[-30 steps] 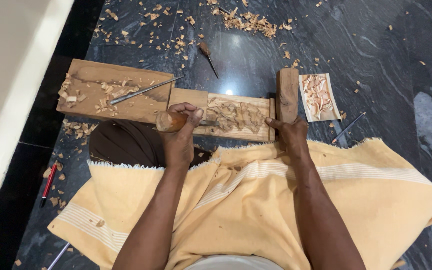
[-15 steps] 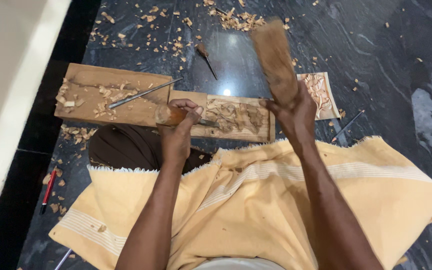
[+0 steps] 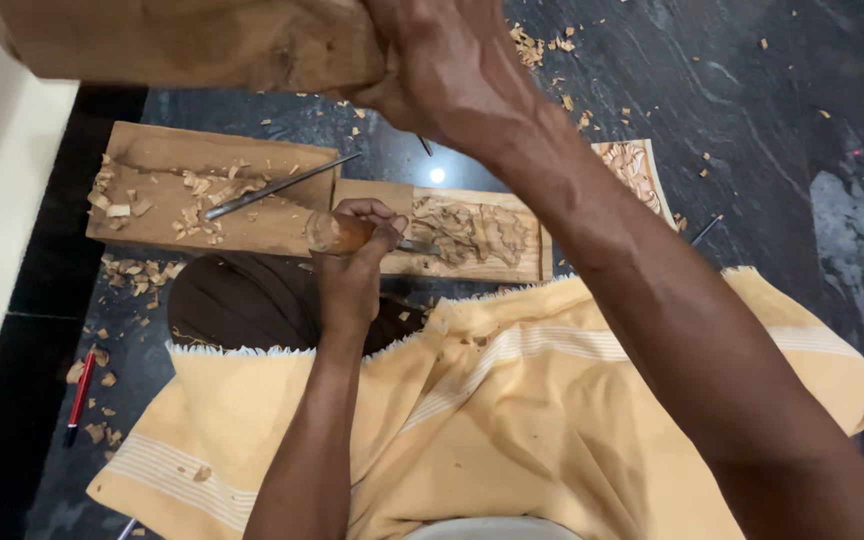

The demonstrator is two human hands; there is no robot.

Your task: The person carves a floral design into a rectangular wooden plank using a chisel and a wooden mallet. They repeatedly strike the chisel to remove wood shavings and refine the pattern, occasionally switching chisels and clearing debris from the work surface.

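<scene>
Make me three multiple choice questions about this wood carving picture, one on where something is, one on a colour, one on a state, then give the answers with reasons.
1. Where does the red pencil lie?
A. On the dark floor, left of the yellow cloth
B. On the carved panel
C. In the raised hand

2. What colour is the cloth over the person's lap?
A. Blue
B. Pale yellow with white stripes
C. Black

3. How is the wooden block held?
A. Lying on the floor
B. Leaning on the wall
C. Raised in the right hand, above the work

Answers: 1 A, it rests on the floor among chips. 2 B, the fabric is plainly yellow. 3 C, the block is lifted near the camera while the left hand grips the chisel on the carved panel.
</scene>
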